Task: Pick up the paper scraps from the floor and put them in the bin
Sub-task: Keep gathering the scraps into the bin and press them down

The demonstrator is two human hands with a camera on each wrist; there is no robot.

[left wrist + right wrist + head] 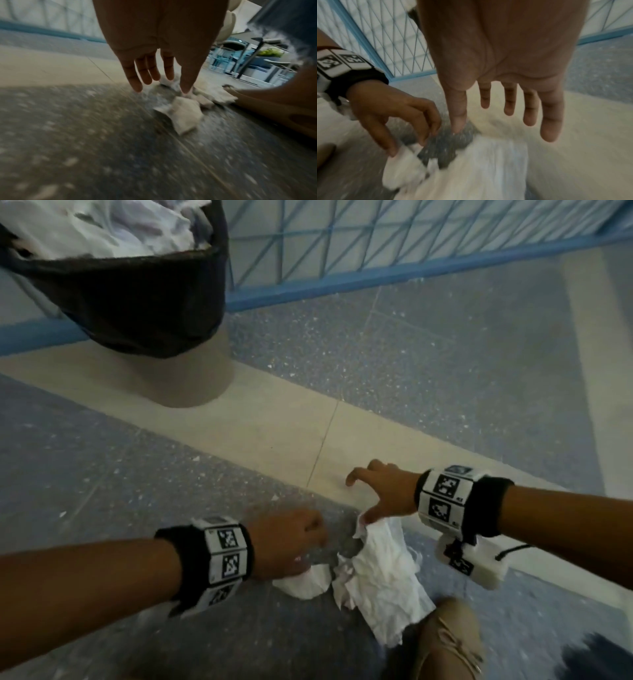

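Two white crumpled paper scraps lie on the speckled grey floor: a small scrap (pixel 305 582) (pixel 185 117) (pixel 402 169) and a larger scrap (pixel 380 573) (pixel 216 94) (pixel 479 169) to its right. My left hand (pixel 308 546) (pixel 159 85) (pixel 407 146) hovers over the small scrap, fingers loose, its thumb tip touching the paper's edge without gripping it. My right hand (pixel 359 498) (pixel 496 121) is spread open above the top end of the larger scrap, thumb close to it. The bin (pixel 144 313), lined in black and heaped with white paper, stands at the far left.
A blue mesh fence (pixel 342 278) runs along the back behind the bin. A beige tile strip (pixel 274 433) crosses the floor between the bin and the scraps. My beige shoe (pixel 448 642) stands right beside the larger scrap's lower end.
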